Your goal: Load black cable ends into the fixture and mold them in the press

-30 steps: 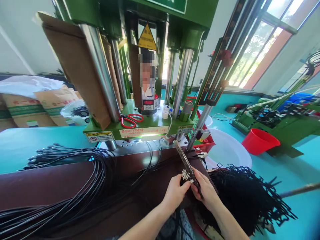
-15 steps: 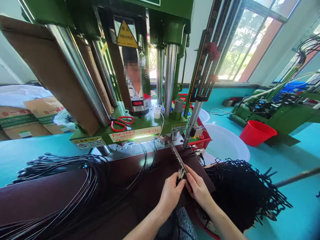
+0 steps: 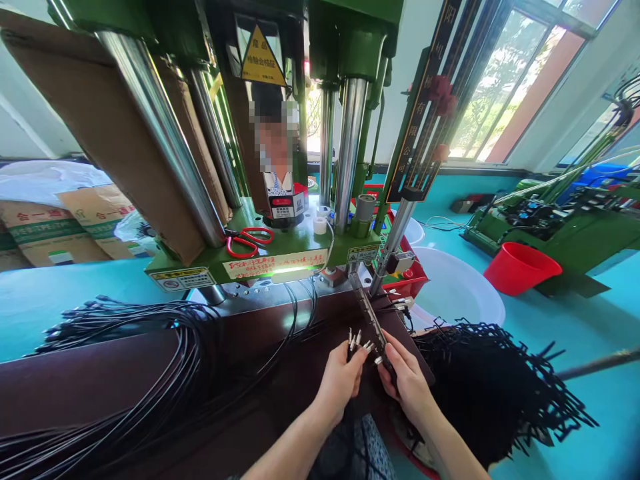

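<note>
Our left grip (image 3: 336,381), clenching silver-tipped black cables (image 3: 357,340), has backed off the slim dark metal bar (image 3: 369,312) our right grip (image 3: 407,375) holds.

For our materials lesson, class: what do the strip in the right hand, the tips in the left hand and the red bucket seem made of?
Strip: probably metal, dull and dark; it looks straight and rigid, with a faint sheen.
Tips: likely metal, bare or plated; they look silvery and bright.
Red bucket: apparently plastic, smooth; its colour looks even, without metallic glints.
</note>
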A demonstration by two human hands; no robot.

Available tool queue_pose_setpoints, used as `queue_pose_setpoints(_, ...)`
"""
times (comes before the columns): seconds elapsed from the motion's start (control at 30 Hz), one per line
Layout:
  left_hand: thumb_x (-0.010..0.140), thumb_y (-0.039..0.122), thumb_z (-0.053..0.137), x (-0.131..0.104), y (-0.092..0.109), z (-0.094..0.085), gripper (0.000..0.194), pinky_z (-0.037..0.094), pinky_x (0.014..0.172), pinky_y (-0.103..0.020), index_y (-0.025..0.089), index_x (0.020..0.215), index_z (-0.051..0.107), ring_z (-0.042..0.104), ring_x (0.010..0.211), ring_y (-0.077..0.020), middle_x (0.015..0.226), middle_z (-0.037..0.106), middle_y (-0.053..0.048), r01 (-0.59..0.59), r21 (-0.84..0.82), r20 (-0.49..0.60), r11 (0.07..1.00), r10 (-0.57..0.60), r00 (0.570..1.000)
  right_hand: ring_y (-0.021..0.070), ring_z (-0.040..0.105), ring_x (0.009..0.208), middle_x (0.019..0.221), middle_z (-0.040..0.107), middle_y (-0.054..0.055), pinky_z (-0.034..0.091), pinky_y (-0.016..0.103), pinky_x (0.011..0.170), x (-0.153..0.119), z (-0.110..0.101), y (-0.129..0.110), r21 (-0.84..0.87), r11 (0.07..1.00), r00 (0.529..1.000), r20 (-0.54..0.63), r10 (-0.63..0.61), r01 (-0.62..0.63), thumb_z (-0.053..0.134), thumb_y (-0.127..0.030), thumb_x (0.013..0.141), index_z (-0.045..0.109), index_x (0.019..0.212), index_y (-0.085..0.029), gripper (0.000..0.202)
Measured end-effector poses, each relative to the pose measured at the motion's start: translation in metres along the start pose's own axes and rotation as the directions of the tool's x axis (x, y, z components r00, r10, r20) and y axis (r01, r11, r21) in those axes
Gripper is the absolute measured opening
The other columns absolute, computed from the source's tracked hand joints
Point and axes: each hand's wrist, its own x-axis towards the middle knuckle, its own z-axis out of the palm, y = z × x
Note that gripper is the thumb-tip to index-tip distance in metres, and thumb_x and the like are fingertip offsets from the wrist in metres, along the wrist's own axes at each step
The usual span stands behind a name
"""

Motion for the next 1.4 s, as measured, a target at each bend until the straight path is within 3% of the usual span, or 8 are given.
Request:
queue_pose_setpoints(0.3, 0.056, 0.053, 0.066, 0.001, 0.004, -0.003, 0.045, 0.01, 0.03, -0.016, 0.02, 0.062, 0.036, 0.017, 0.03, -0.0006, 0.038, 0.026, 0.014, 0.069, -0.077, 0.069, 0.995, -0.064, 0.996, 0.0062, 0.032, 0.035, 0.044, 0.039, -0.007, 0.023, 0.016, 0.032, -0.001, 0.002, 0.001, -0.114, 0.993, 0.999, 0.019, -0.041, 0.043, 0.051, -0.054, 0.076, 0.046, 0.124, -0.016, 0.061)
queue_pose_setpoints(0.53, 0.063, 0.05, 0.063, -0.002, -0.003, -0.004, 0.038, 0.013, 0.03, -0.016, 0.019, 0.068, 0.042, 0.02, 0.03, -0.0018, 0.039, 0.028, 0.013, -0.084, 0.02, -0.033, 0.996, 0.085, 0.996, 0.0079, 0.034, 0.041, 0.048, 0.04, -0.006, 0.026, 0.018, 0.035, -0.002, 0.006, 0.006, -0.274, 0.951, 0.989, 0.076, -0.126, 0.142, 0.047, -0.055, 0.078, 0.041, 0.129, -0.015, 0.065)
queue_pose_setpoints(0.7, 0.07, 0.051, 0.055, 0.003, 0.0, -0.016, 0.036, 0.028, 0.036, -0.017, 0.016, 0.073, 0.05, 0.034, 0.039, -0.0043, 0.05, 0.038, 0.008, -0.215, -0.031, -0.056, 0.976, 0.213, 0.976, 0.0049, 0.029, 0.038, 0.048, 0.037, -0.007, 0.02, 0.015, 0.033, 0.0, 0.0, 0.004, -0.153, 0.988, 0.998, 0.061, -0.015, 0.024, 0.05, -0.052, 0.079, 0.043, 0.126, -0.017, 0.059)
queue_pose_setpoints(0.87, 0.072, 0.055, 0.051, 0.003, 0.003, -0.021, 0.039, 0.021, 0.034, -0.016, 0.016, 0.074, 0.051, 0.024, 0.037, -0.0028, 0.048, 0.031, 0.01, -0.128, -0.147, -0.025, 0.981, 0.125, 0.992, 0.0029, 0.024, 0.033, 0.046, 0.036, -0.009, 0.017, 0.014, 0.031, 0.003, -0.011, 0.005, -0.037, 0.999, 0.996, 0.089, 0.017, -0.014, 0.049, -0.048, 0.082, 0.04, 0.127, -0.02, 0.053)
queue_pose_setpoints(0.97, 0.069, 0.056, 0.054, 0.003, 0.002, -0.018, 0.039, 0.017, 0.032, -0.016, 0.017, 0.066, 0.047, 0.021, 0.032, -0.0022, 0.041, 0.028, 0.011, -0.072, -0.055, 0.03, 0.996, 0.074, 0.997, 0.003, 0.024, 0.034, 0.045, 0.035, -0.009, 0.017, 0.014, 0.031, 0.003, -0.009, 0.001, -0.066, 0.997, 0.992, 0.116, 0.041, -0.034, 0.05, -0.048, 0.08, 0.043, 0.125, -0.017, 0.055)
queue_pose_setpoints(1.13, 0.067, 0.048, 0.058, 0.004, 0.003, -0.015, 0.034, 0.019, 0.03, -0.018, 0.018, 0.06, 0.045, 0.026, 0.025, -0.0039, 0.032, 0.033, 0.01, -0.112, 0.219, 0.056, 0.969, 0.102, 0.993, 0.0037, 0.024, 0.036, 0.044, 0.035, -0.009, 0.017, 0.014, 0.031, 0.002, -0.006, -0.008, -0.177, 0.983, 0.982, 0.167, 0.086, -0.056, 0.052, -0.052, 0.077, 0.043, 0.125, -0.013, 0.062)
queue_pose_setpoints(1.4, 0.069, 0.043, 0.055, 0.001, 0.002, -0.02, 0.03, 0.017, 0.03, -0.019, 0.018, 0.058, 0.044, 0.026, 0.026, -0.0046, 0.032, 0.033, 0.01, -0.112, 0.257, 0.069, 0.96, 0.097, 0.993, 0.0044, 0.027, 0.035, 0.045, 0.034, -0.008, 0.019, 0.016, 0.031, 0.004, -0.009, -0.007, -0.32, 0.946, 0.951, 0.303, 0.055, 0.047, 0.046, -0.054, 0.08, 0.041, 0.128, -0.013, 0.064)
